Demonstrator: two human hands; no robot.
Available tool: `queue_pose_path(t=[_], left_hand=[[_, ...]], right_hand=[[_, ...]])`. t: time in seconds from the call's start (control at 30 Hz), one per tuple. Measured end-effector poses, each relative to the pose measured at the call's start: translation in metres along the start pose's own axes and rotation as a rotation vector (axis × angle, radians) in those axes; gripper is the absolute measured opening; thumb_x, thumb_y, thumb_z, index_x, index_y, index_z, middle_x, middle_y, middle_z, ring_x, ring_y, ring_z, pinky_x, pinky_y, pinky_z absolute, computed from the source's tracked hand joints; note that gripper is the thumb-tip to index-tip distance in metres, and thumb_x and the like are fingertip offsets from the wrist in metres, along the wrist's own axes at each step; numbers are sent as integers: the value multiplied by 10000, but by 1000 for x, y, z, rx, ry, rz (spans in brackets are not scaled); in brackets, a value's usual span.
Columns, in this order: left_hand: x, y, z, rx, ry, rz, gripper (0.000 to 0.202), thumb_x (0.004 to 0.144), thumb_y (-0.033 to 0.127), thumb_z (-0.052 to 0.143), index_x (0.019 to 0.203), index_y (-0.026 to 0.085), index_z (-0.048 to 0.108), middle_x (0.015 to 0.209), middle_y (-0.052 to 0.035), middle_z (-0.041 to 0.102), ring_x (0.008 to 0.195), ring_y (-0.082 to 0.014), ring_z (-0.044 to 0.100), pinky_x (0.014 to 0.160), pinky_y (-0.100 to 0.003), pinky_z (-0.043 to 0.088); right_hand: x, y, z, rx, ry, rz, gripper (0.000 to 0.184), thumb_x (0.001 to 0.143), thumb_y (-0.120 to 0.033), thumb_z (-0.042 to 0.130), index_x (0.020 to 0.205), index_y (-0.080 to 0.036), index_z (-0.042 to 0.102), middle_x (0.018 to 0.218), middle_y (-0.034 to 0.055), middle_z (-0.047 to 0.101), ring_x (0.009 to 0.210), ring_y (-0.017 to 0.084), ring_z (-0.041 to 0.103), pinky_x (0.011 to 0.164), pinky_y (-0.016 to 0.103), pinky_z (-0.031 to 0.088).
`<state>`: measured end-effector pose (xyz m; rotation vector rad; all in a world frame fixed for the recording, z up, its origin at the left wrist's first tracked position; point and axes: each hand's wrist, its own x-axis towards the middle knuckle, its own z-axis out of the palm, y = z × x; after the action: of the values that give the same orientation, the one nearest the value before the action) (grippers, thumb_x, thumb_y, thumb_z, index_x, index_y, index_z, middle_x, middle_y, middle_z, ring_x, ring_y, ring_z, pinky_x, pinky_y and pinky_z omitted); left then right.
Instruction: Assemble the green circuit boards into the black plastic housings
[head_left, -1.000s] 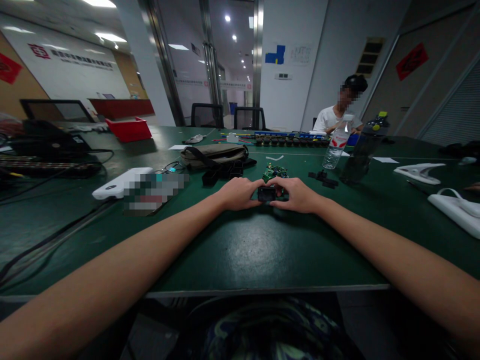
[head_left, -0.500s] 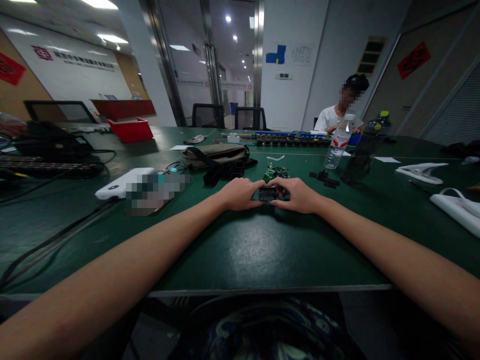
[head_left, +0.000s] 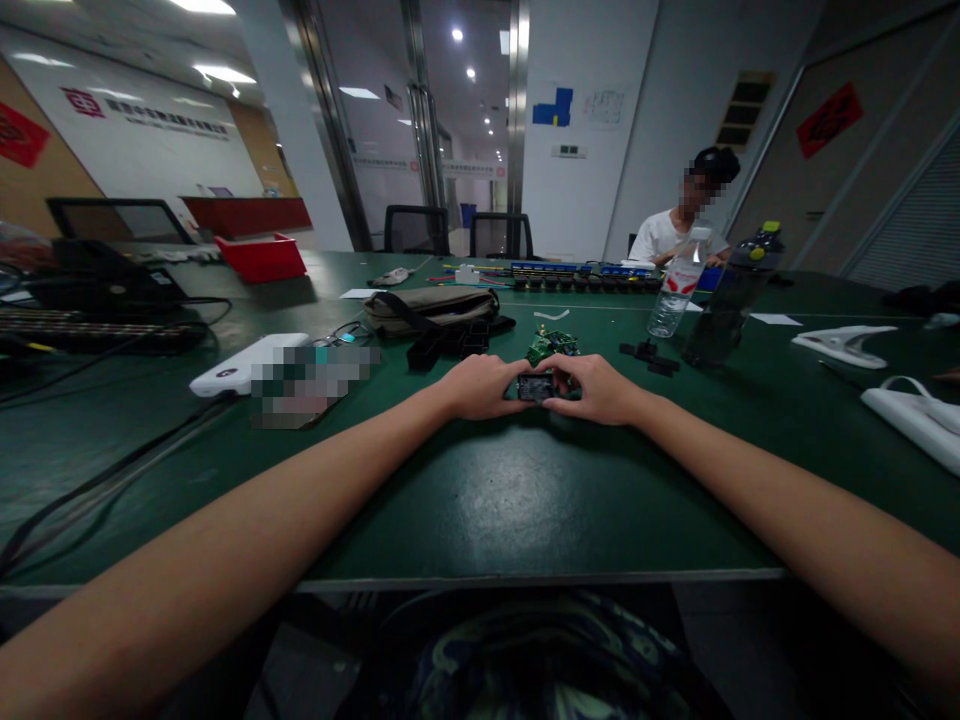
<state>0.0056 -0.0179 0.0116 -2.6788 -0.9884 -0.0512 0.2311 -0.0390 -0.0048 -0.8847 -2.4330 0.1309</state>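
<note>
My left hand [head_left: 480, 387] and my right hand [head_left: 594, 389] meet at the middle of the green table [head_left: 487, 500], fingers curled, both pinching a small black boxy part [head_left: 535, 387] between them just above the tabletop. Right behind my fingers lies a green circuit board [head_left: 550, 346]. Several small black plastic pieces [head_left: 649, 358] lie to the right of it, and more black housings [head_left: 446, 347] sit to the left.
A khaki bag [head_left: 431, 306], a white device [head_left: 244, 365] and cables lie to the left. A water bottle [head_left: 672, 290] and a dark bottle [head_left: 724, 305] stand at right, white holders [head_left: 911, 415] beyond. A person in white sits across the table.
The small black part has turned slightly between my fingers; both hands stay in place.
</note>
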Motion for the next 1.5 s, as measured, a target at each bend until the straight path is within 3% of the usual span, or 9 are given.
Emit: queue_pose_path(t=[0.23,0.5,0.7,0.9,1.5], left_hand=[[0,0,0,8,-3,-7,498,939,573,444,1227,189,575,916,-106,752,837,-300,730,663,-328,504],[0,1,-1,14,-11,-13,496,935,567,458,1233,188,577,943,-111,753,856,-301,731,672,-330,503],[1,2,-2,13,-8,-11,489,938,567,465,1223,184,573,944,-109,754,858,-292,733,676,-321,496],[1,0,1,-15,19,-24,486,935,549,480,1241,180,560,943,-104,752,852,-289,729,687,-324,501],[1,1,0,3,0,-6,489,933,550,468,1236,177,565,957,-112,753,863,-291,730,694,-328,507]], right_hand=[[0,0,0,-13,-6,-6,361,815,-305,696,1139,-167,620,812,12,665,681,147,593,683,263,444],[1,1,1,-31,-17,-14,361,814,-287,694,1144,-163,617,973,59,701,719,154,614,735,293,472],[1,0,1,-4,-6,-23,355,821,-271,688,1151,-165,610,976,55,697,694,146,609,718,287,469],[1,-3,1,4,-17,-4,363,855,-264,657,1197,-163,589,847,20,672,681,152,595,703,279,454],[0,-4,0,24,-10,0,373,835,-277,675,1184,-162,608,870,29,689,654,138,589,692,274,461]])
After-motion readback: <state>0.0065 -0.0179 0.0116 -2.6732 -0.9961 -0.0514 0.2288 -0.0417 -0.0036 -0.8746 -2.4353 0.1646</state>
